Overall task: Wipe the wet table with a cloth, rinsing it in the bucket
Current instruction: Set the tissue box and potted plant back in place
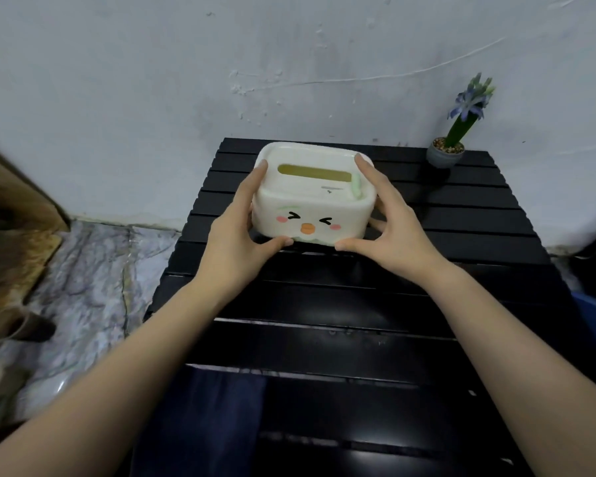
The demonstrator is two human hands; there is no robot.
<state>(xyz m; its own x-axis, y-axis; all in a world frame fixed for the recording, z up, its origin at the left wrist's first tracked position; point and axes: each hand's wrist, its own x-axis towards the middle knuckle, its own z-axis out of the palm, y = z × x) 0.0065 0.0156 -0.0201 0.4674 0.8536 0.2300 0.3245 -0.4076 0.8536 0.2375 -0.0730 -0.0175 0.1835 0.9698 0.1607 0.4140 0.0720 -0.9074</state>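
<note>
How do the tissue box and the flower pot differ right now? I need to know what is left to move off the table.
The tissue box is cream, wide and low; the flower pot is grey, small and round. The box is gripped by the left hand and right hand; the pot stands untouched at the far right corner. The box has an empty slot; the pot holds a purple flower. Both are over the black slatted table.

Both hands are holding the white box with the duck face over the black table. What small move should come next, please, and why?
Probably carry the tissue box off the black slatted table, or to one side. The left hand and right hand grip its two ends, so it is ready to move, and the slats under it cannot be wiped while it stays. No cloth is visible yet.
</note>
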